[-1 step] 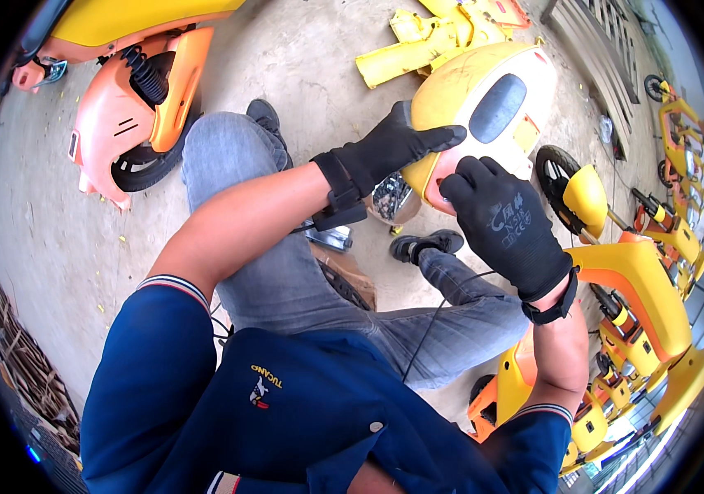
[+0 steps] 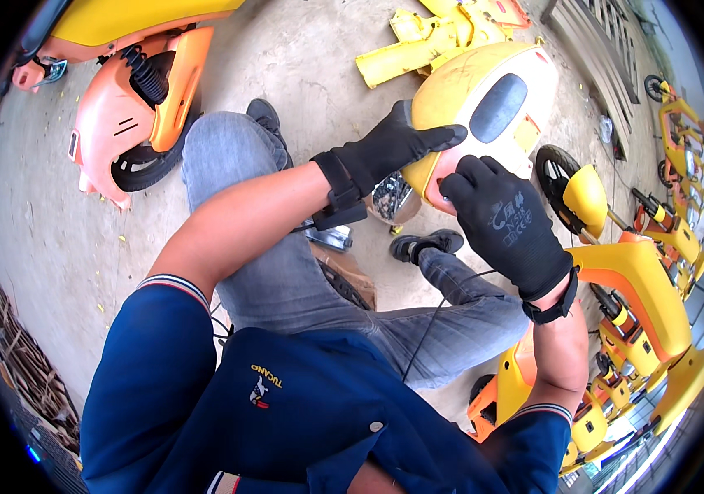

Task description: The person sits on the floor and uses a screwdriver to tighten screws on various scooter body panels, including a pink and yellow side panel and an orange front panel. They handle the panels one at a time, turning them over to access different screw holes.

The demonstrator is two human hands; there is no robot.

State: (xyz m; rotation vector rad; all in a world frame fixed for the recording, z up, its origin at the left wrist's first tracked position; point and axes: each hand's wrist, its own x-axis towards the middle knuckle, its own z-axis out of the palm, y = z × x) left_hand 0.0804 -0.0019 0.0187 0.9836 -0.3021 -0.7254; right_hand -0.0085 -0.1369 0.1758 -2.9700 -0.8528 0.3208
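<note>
Shows as a rounded yellow shell (image 2: 457,92) with a dark oval (image 2: 498,109), pinkish at the near end. Slants toward upper right.

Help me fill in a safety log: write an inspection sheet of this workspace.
Surface: grey concrete floor, scattered yellow bits.
Workpiece: yellow scooter body shell with dark oval panel.
Clutter: yellow plastic parts beyond the shell; round container of small parts; brown cardboard.
Hands: gloved left hand has its thumb on the shell, fingers hidden; gloved right hand curls at the shell's near end, whatever it holds unseen.
Cables: thin black cable crosses the right leg.
Surroundings: yellow scooters at right, slatted frame upper right, bundle of sticks lower left.
</note>
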